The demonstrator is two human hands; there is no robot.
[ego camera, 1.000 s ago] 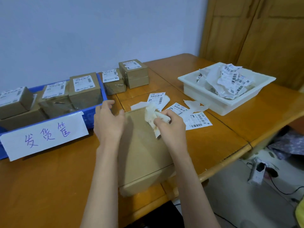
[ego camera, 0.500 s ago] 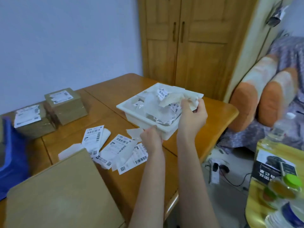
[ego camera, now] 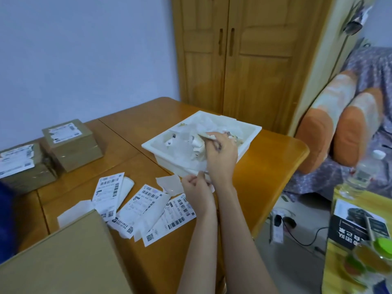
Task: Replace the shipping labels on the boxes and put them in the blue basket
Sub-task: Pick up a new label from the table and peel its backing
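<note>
White plastic walls of the waste tray (ego camera: 248,143) are surrounding a heap of crumpled old labels and backing paper, and the right hand (ego camera: 221,158) is reaching over its near rim into that heap. Its fingers (ego camera: 212,143) are pinching a wad of torn label (ego camera: 201,143) just above the pile, so the wad is not yet dropped. The left hand (ego camera: 196,190) is hovering over the counter (ego camera: 275,158) just near of the tray, loosely curled; whether it is gripping a scrap I cannot tell.

The fresh labels (ego camera: 163,213) are lying fanned on the counter immediately left of the left hand, their long axes running from near-left to far-right, with a bare piece of backing (ego camera: 171,184) at their far end. That hand is plainly the nearer one for picking a sheet, in my judgement.

The large cardboard box (ego camera: 63,257) is sitting at the near left, its top bare of any label and touching the near edge of the fanned sheets. Two smaller labelled boxes (ego camera: 72,145) are waiting at the far left. Only a sliver of the blue basket (ego camera: 5,219) is showing at the left edge, its contents out of view.
</note>
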